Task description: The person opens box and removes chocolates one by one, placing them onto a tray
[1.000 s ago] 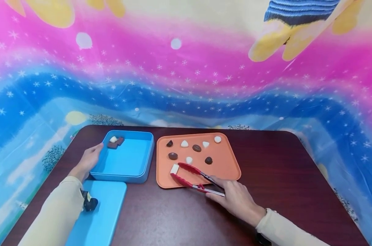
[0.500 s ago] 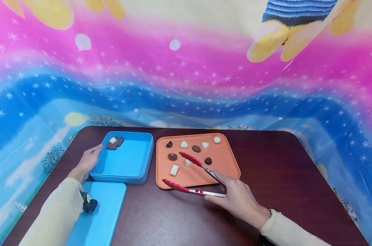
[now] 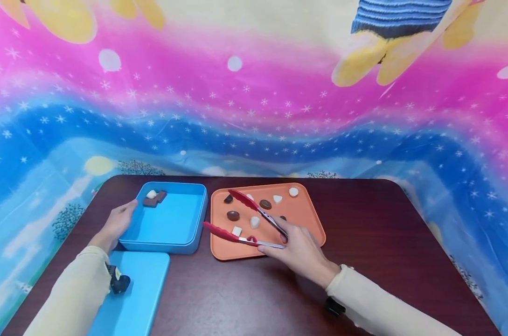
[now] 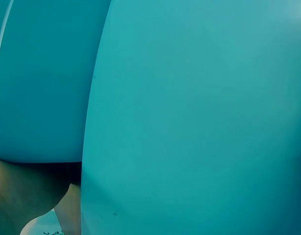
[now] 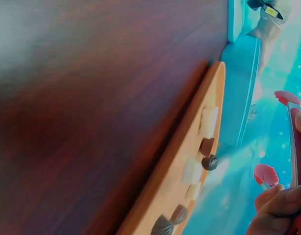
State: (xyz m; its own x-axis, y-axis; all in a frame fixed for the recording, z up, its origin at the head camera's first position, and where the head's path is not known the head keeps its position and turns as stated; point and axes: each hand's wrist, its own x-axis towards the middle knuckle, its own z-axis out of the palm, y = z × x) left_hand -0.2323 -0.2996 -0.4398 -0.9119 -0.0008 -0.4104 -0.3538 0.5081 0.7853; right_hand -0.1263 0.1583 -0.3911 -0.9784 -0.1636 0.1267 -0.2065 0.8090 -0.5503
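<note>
My right hand (image 3: 302, 249) holds red-tipped tongs (image 3: 224, 232) over the left part of an orange tray (image 3: 274, 242). The tongs' jaws are spread wide with nothing between them; in the right wrist view their red tips (image 5: 266, 174) stand above the tray. On it lie several white and brown chocolate pieces, among them a white block (image 3: 236, 230) partly covered by the lower tong arm and a brown oval (image 3: 233, 215). My left hand (image 3: 115, 226) holds the left side of a blue box (image 3: 197, 233). Brown bars (image 3: 150, 202) and a white piece (image 3: 152, 194) lie in its far left corner.
A flat blue lid (image 3: 153, 280) lies in front of the box, under the left forearm. The box stands close to the tray's left side on a dark wooden table (image 3: 363, 219). A printed cloth (image 3: 254, 116) hangs behind the table.
A second ago the tongs were around the white block; they spread apart, leaving it on the tray, then moved up and left with my right hand. The left hand stays at the box.
</note>
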